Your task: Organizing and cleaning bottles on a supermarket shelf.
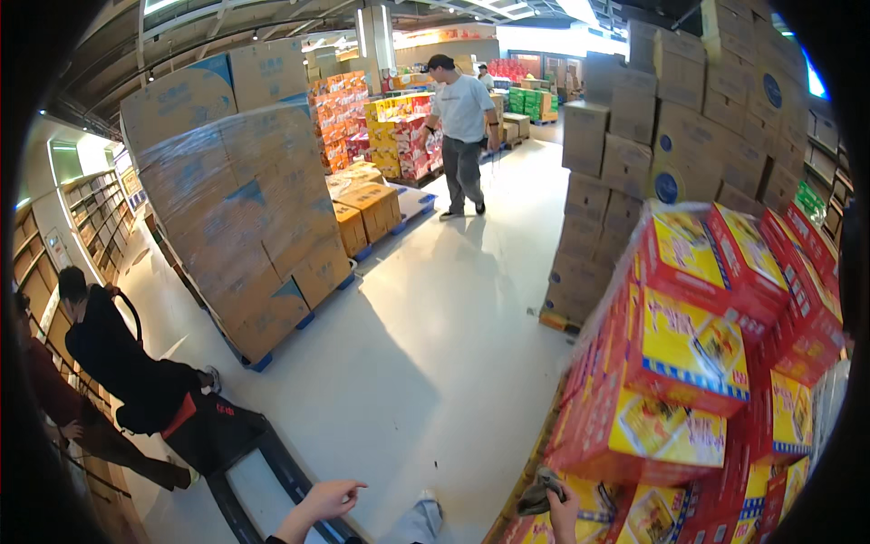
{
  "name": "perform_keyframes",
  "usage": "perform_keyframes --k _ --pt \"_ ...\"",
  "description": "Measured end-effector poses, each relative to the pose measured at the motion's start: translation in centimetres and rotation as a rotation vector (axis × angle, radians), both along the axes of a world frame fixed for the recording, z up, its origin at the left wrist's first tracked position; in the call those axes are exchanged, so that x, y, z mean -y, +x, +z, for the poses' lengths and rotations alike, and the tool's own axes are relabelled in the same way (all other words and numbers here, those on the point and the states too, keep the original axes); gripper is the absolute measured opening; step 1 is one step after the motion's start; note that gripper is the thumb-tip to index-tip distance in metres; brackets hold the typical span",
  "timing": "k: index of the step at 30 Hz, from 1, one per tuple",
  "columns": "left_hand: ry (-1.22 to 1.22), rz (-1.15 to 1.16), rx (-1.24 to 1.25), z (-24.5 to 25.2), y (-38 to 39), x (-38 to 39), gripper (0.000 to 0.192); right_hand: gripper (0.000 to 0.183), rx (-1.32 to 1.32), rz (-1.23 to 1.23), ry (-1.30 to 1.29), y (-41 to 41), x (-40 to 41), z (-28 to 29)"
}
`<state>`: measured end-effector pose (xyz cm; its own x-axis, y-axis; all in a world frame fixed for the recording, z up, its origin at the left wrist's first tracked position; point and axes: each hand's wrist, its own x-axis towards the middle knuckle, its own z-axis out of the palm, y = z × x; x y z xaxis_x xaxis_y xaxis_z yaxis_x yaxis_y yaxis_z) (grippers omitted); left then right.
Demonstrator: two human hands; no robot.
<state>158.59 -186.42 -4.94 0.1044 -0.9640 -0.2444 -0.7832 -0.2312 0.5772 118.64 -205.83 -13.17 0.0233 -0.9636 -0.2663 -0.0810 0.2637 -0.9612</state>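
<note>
My left hand [333, 500] is at the bottom, left of the middle, above the forks of a pallet truck [285, 469]; its index finger points to the right and it holds nothing that I can see. My right hand [563, 510] grips a crumpled dark grey-green cloth or glove [540, 493] between thumb and fingers. That hand is in front of a stack of red and yellow cartons [673, 435] on a wooden pallet, partly under clear film. My shoe [428, 506] shows between the hands on the pale floor.
Film-wrapped brown cartons [238, 204] stand on a blue pallet at left. More brown cartons [612, 149] rise at right. One person [463, 115] walks in the aisle; another [115, 347] is beside the pallet truck, with a third person [61, 401] at the left edge.
</note>
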Motion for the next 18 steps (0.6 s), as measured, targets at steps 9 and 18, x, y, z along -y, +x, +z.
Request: perform_keyframes --k 9,18 --pt "-0.342 -0.378 -0.125 1.7 10.5 28.1 0.032 0.026 -0.264 -0.089 -0.317 9.4 14.8 7.8" --pt "-0.614 -0.366 0.01 2.0 13.8 49.3 0.023 0.025 -0.216 0.124 -0.415 21.3 42.6 8.8"
